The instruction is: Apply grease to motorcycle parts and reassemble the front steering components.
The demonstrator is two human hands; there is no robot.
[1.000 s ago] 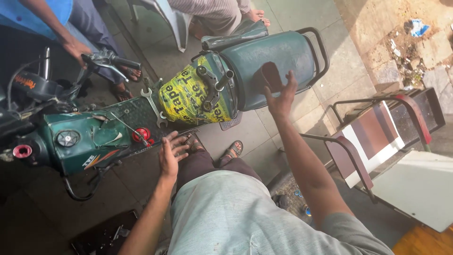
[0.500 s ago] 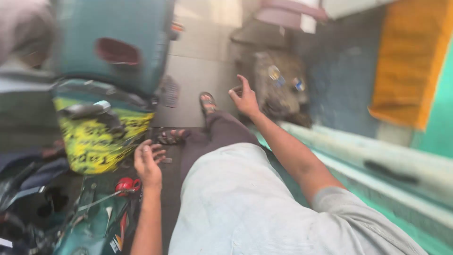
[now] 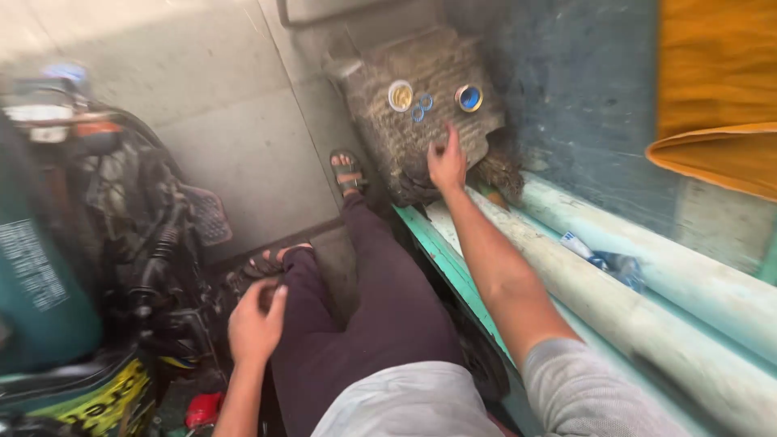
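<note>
Head cam: your right hand (image 3: 447, 162) open, reaching w/ fingers spread toward grimy block (image 3: 421, 121) holding blue rings (image 3: 421, 107); left hand (image 3: 256, 321) loosely curled, empty, resting on knee.

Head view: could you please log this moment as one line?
right hand: reaching over mat near blue rings | left hand: above knee, empty | caps on mat

Floor's plain grey paving slabs (image 3: 210, 105), pretty dusty, with the green scooter (image 3: 48, 283) parked on it at the left. Up against the blue wall there's a grimy ribbed metal block (image 3: 421, 137) sitting on the ground, and on top of it a brass-coloured cap (image 3: 400, 95), a blue cap (image 3: 469, 98) and a couple of small blue rings (image 3: 422, 108) between them.
</note>
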